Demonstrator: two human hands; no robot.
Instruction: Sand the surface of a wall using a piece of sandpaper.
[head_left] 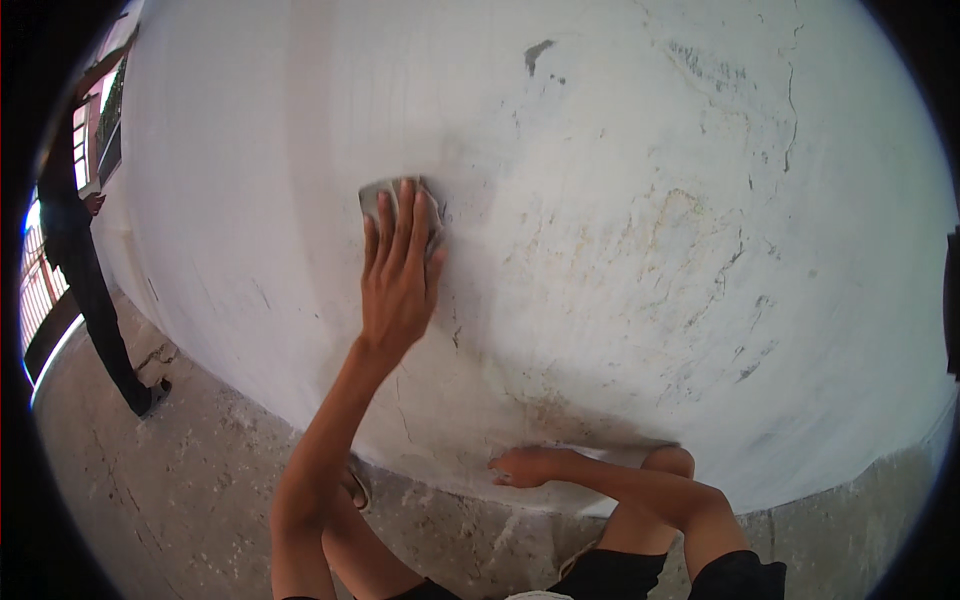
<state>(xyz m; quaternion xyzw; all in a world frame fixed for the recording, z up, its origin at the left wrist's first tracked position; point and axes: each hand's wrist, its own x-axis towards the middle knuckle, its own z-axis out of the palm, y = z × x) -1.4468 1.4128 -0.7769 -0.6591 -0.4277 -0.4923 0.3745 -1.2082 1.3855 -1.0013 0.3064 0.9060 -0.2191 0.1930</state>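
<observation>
My left hand (395, 285) lies against the white wall (620, 200), its long fingers stretched over a grey, slightly crumpled sheet that looks like sandpaper (375, 190). The sheet is pressed flat to the wall under the fingers, with its upper edge and right side showing. Low down in front of the wall, my right hand (520, 467) points left with its fingers loosely curled. Nothing shows in it. My right forearm (620, 480) crosses in front of my bent knee (668, 461).
Cracks, stains and dark flaked patches (538, 55) mark the wall. A rough concrete floor (220, 470) runs along its foot. At the far left a person in dark clothes (85, 270) stands near the wall, beside a railing (40, 285) and a window (105, 120).
</observation>
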